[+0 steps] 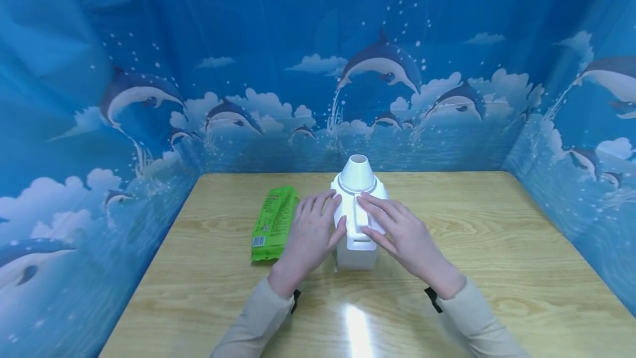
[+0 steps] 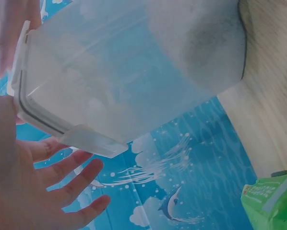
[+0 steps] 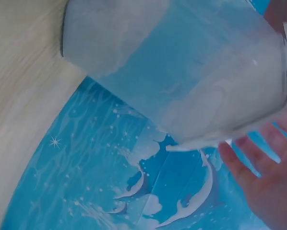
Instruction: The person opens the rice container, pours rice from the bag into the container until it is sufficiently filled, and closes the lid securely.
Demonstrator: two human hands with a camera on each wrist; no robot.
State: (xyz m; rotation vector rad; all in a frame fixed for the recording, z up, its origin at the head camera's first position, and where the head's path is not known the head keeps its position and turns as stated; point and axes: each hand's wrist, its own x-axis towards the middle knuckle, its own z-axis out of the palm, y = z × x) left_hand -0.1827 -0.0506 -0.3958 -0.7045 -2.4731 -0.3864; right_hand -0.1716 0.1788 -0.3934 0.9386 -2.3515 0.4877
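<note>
A translucent storage container [image 1: 356,261] with a white lid [image 1: 343,184] stands upright on the table. On the lid's far part sits a white cone-shaped piece [image 1: 358,175], narrow end up. My left hand [image 1: 309,231] is at the lid's left side, its fingers spread beside a side latch [image 2: 93,141] that sticks outward in the left wrist view. At the opposite side is my right hand [image 1: 404,236], fingers extended along the lid edge. Pale contents [image 2: 196,43] show through the container's lower part. Whether the fingertips press the latches, I cannot tell.
A green packet [image 1: 273,225] with printed text lies on the wooden table [image 1: 497,247], left of the container and close to my left hand. A blue dolphin-print curtain [image 1: 278,43] encloses the back and both sides.
</note>
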